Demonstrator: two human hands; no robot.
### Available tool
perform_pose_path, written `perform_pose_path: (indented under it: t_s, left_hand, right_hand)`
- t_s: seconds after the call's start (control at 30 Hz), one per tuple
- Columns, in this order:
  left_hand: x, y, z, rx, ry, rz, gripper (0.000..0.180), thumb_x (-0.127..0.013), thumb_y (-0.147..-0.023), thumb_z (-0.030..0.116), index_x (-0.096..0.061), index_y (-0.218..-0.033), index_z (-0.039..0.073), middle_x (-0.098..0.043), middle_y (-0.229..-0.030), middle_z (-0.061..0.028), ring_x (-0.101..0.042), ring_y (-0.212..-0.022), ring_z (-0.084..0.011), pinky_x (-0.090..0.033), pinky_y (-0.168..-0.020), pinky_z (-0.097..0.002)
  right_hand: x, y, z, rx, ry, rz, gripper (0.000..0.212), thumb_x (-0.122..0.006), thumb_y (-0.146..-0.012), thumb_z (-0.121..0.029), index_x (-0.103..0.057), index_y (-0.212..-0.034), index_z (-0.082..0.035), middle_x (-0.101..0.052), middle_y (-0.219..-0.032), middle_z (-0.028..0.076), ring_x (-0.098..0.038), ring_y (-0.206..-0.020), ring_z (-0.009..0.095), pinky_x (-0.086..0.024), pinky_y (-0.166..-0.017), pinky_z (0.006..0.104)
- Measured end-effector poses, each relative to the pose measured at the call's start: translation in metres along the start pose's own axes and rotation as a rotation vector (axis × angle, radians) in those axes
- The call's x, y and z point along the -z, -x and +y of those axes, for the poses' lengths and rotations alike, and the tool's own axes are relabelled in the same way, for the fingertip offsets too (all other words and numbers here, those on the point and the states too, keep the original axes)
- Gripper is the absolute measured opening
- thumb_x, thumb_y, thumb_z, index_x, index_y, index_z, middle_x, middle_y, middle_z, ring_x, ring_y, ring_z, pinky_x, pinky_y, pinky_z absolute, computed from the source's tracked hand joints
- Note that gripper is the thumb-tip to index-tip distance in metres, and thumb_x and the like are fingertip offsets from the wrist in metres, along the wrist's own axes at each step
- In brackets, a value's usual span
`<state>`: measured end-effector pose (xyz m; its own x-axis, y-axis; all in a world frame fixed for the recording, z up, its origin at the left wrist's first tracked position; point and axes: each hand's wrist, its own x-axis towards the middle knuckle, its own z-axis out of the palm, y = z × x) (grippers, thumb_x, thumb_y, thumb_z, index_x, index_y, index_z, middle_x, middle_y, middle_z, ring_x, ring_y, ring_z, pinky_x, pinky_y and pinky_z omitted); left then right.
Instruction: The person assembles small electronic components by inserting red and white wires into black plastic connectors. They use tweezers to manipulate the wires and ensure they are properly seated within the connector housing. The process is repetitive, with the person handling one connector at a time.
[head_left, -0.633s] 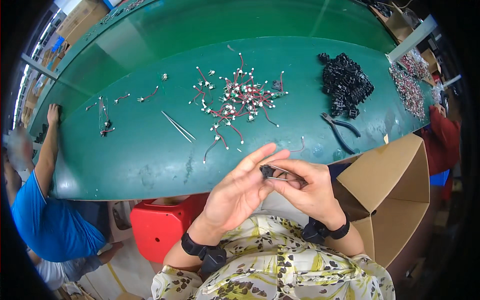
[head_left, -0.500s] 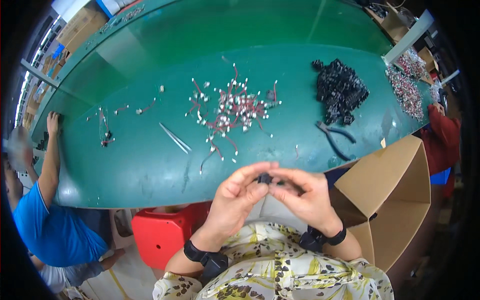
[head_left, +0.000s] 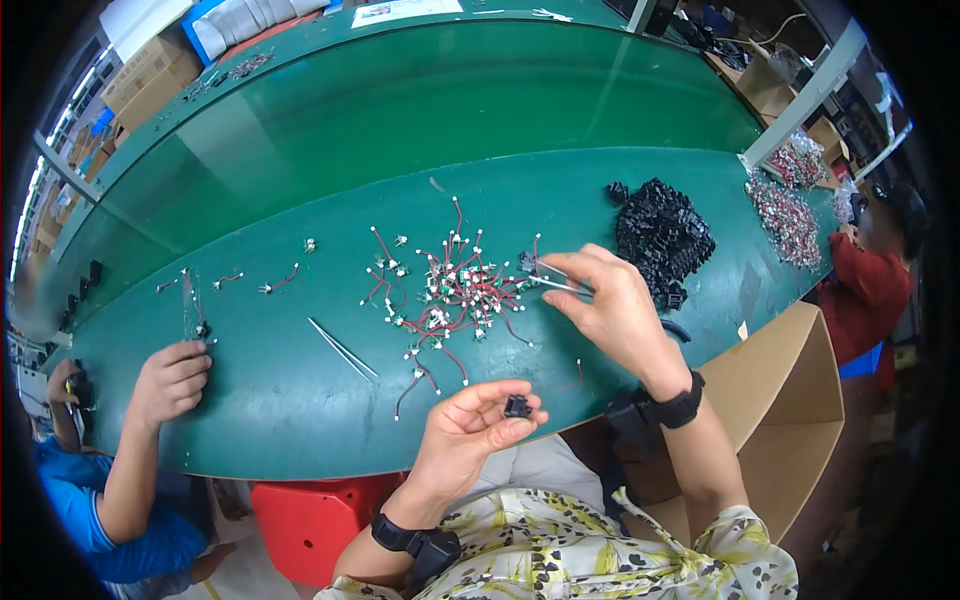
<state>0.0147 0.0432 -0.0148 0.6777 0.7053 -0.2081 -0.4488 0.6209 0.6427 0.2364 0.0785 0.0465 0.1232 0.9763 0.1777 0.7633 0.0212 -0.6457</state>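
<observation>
My left hand (head_left: 468,432) is closed on a small black plastic housing (head_left: 517,406), held near the table's front edge. My right hand (head_left: 615,305) grips a pair of metal tweezers (head_left: 566,287), whose tips point left. Those tips are beside a small dark part (head_left: 527,262) at the right edge of a loose pile of short red-and-black wire leads with white connectors (head_left: 455,295). Whether they touch that part I cannot tell. Another pair of tweezers (head_left: 342,348) lies on the green table, left of the pile.
A heap of black housings (head_left: 662,235) sits right of the pile. Pliers (head_left: 676,330) show only a handle past my right hand. An open cardboard box (head_left: 790,400) stands at the right front. At left, a co-worker's hand (head_left: 172,382) is over the table; another person (head_left: 870,270) is at right.
My hands have parted. The right one moved up and forward to the wire pile with tweezers; the left keeps the black housing. The co-worker's arm at left has shifted nearer, and the view has tilted up.
</observation>
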Motion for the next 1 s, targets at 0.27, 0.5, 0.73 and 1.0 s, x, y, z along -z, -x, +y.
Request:
perform_pose_path:
  t_s: [0.27, 0.5, 0.73, 1.0]
  left_hand:
    - [0.003, -0.004, 0.001, 0.012, 0.017, -0.024, 0.038, -0.068, -0.084, -0.004, -0.059, -0.12, 0.0, -0.065, -0.109, -0.0132, -0.066, -0.1, -0.026, -0.055, -0.09, -0.0373]
    - [-0.005, -0.007, -0.003, -0.062, -0.017, 0.041, 0.036, -0.064, -0.087, -0.006, -0.057, -0.122, -0.001, -0.064, -0.111, -0.0122, -0.065, -0.104, -0.0268, -0.054, -0.093, -0.0385]
    - [-0.019, -0.008, -0.008, -0.203, 0.011, 0.146, 0.033, -0.06, -0.091, -0.002, -0.054, -0.124, 0.001, -0.062, -0.112, -0.0104, -0.061, -0.111, -0.0286, -0.053, -0.095, -0.0426]
    - [-0.021, 0.009, -0.001, -0.113, -0.037, 0.19, 0.036, -0.061, -0.09, -0.002, -0.052, -0.125, 0.002, -0.058, -0.115, -0.0104, -0.063, -0.107, -0.028, -0.056, -0.091, -0.0415]
  right_hand:
    - [-0.009, -0.011, 0.025, -0.04, -0.129, -0.056, 0.017, -0.073, -0.081, -0.012, -0.07, -0.092, 0.0, -0.063, -0.081, 0.01, -0.062, -0.074, 0.021, -0.048, -0.067, 0.0327]
    - [0.006, 0.011, 0.025, -0.334, -0.441, -0.153, 0.017, -0.07, -0.088, -0.018, -0.068, -0.089, 0.0, -0.06, -0.076, -0.002, -0.049, -0.072, 0.005, -0.041, -0.064, 0.0257]
    - [0.021, 0.048, -0.004, -0.268, -0.637, -0.126, 0.015, -0.063, -0.094, -0.016, -0.063, -0.093, -0.001, -0.067, -0.086, 0.003, -0.054, -0.077, 0.006, -0.044, -0.069, 0.0235]
    - [0.018, 0.109, -0.012, 0.072, -0.423, -0.142, 0.011, -0.066, -0.086, -0.001, -0.061, -0.095, 0.003, -0.07, -0.093, 0.013, -0.069, -0.082, 0.019, -0.055, -0.071, 0.0291]
